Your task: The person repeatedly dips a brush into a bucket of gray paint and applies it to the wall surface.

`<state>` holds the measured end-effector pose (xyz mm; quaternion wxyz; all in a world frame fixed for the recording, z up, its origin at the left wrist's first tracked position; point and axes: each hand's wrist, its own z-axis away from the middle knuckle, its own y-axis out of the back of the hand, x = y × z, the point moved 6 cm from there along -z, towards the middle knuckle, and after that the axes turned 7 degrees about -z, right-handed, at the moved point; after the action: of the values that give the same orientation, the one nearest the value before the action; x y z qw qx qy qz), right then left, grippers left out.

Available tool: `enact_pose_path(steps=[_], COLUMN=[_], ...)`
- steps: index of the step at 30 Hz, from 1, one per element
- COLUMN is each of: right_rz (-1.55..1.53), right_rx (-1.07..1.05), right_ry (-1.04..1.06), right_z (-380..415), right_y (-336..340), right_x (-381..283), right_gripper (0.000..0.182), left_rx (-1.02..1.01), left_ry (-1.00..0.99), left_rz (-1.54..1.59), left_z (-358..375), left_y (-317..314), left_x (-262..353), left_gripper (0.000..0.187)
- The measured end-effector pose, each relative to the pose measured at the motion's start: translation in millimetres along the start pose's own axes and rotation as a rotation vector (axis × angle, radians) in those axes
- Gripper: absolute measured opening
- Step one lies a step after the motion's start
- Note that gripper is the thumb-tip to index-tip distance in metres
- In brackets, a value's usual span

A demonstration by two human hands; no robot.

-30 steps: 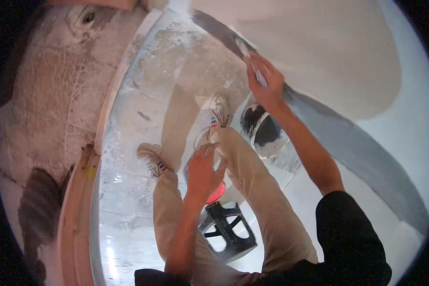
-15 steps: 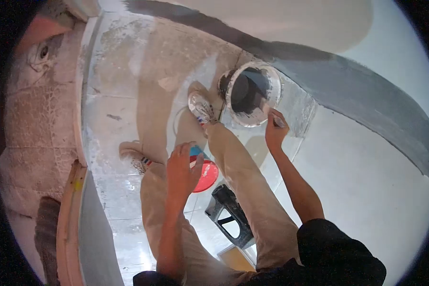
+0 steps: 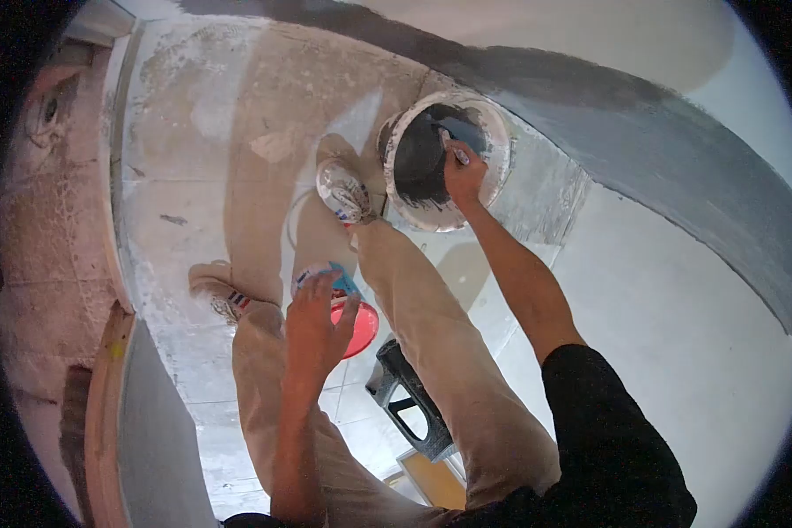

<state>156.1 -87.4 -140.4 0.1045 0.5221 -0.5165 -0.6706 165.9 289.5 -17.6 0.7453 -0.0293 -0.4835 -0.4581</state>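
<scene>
My right hand (image 3: 465, 179) is closed around the short handle of a paintbrush (image 3: 447, 137), whose head is largely hidden. It reaches into a white bucket (image 3: 398, 180) with a smeared rim, above dark grey paint (image 3: 421, 167). My left hand (image 3: 319, 321) holds nothing; its fingers are loosely bent and the thumb stands apart. Below that hand, between my legs, are a red round lid or tub (image 3: 361, 330) and a blue-and-white printed container (image 3: 344, 280), both partly hidden by it.
A dark grey painted band (image 3: 625, 132) runs along the wall base beside the bucket. A black plastic stool (image 3: 405, 400) stands under my right leg. My stained shoes (image 3: 341, 187) rest on the tiled floor. A raised threshold (image 3: 119, 176) and a wooden-edged panel (image 3: 106, 396) lie left.
My right hand has moved from the bucket's near right rim inward over its opening, taking the brush along. The view has shifted, so the floor and bucket appear further left.
</scene>
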Motion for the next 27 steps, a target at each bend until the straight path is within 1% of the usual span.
enact_pose_path(steps=[1, 4, 7, 10, 13, 16, 19, 21, 22, 25, 27], right_rz=[0.027, 0.016, -0.001, -0.065, -0.099, 0.044, -0.818, -0.870, -0.941, -1.224, -1.264], right_rx=[0.042, 0.079, -0.042, -0.120, 0.017, 0.179, 0.373, 0.488, 0.511, 0.484, 0.549], right_ry=[0.101, 0.121, -0.136, -0.222, -0.101, -0.270, -0.686, -0.879, -0.955, -1.109, -1.182], right_z=[1, 3, 6, 6, 1, 0, 9, 18, 25, 44, 57], right_y=[-6, -25, -39, -46, -35, -4, 7, 17, 21, 22, 23], right_x=[-2, 1, 6, 6, 2, 15, 61, 79, 86, 91, 92], right_gripper=[0.013, 0.014, 0.018, 0.018, 0.014, 0.018, 0.026, 0.028, 0.029, 0.033, 0.035], left_rx=[-0.001, 0.012, 0.034, 0.022, 0.011, 0.019, -0.021, -0.034, -0.038, -0.021, -0.004], left_ry=[0.003, 0.000, -0.014, 0.009, 0.040, 0.037, 0.060, 0.077, 0.088, 0.083, 0.058], left_rz=[0.000, -0.006, -0.022, -0.025, -0.014, -0.020, 0.007, 0.010, -0.003, -0.006, -0.016], left_z=[-1, -4, -3, -4, -5, -4, -3, -7, -6, -8, -8], left_y=[-1, -5, -10, -12, -12, -13, -14, -14, -15, -11, -11], left_x=[1, 4, 2, 0, -1, -2, 0, 1, 0, 2, 2], left_gripper=[0.037, 0.039, 0.040, 0.042, 0.043, 0.044, 0.045, 0.045, 0.046, 0.047, 0.047])
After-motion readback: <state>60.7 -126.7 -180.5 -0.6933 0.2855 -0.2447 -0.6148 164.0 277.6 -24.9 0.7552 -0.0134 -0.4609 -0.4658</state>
